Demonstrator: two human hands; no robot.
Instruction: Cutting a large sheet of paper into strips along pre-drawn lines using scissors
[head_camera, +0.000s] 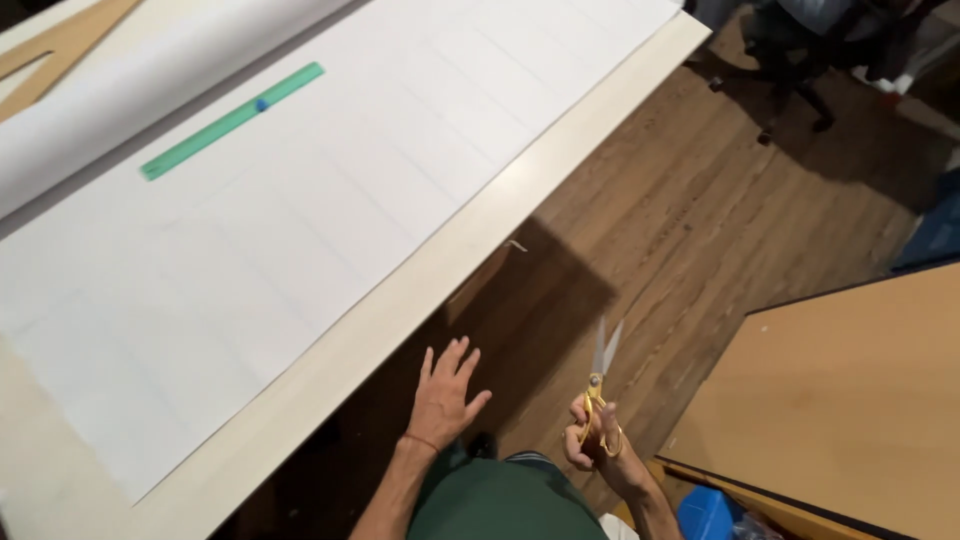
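From the head view, a pair of scissors (601, 385) is gripped in the right hand (592, 440), with fingers passed through the gold handle loops and closed around them. The blades are parted in a narrow V and pointed upward, away from the body. The scissors are held in the air over the wooden floor (700, 220), well apart from the table (400, 300) and clear of its near edge.

The left hand (445, 395) is spread open, fingers apart, palm down, and nothing is held in it. It is seen just off the table's near edge, over the shadowed floor (whether the edge is touched cannot be told). A thin red band is worn at the wrist.

On the tabletop, a large white paper sheet (300, 200) is laid flat, covering most of the surface, with faint ruled lines across it; a bare strip of table is left along the near edge. A green ruler (232, 121) lies on the sheet toward the far left, set at a slant. Beyond it, along the far edge, a paper roll (120, 90) is laid, and a wooden triangle (60, 45) is seen at the far left corner.

A second, tan-topped table (850, 400) stands at the right, and a blue container (705, 512) sits below its near corner.
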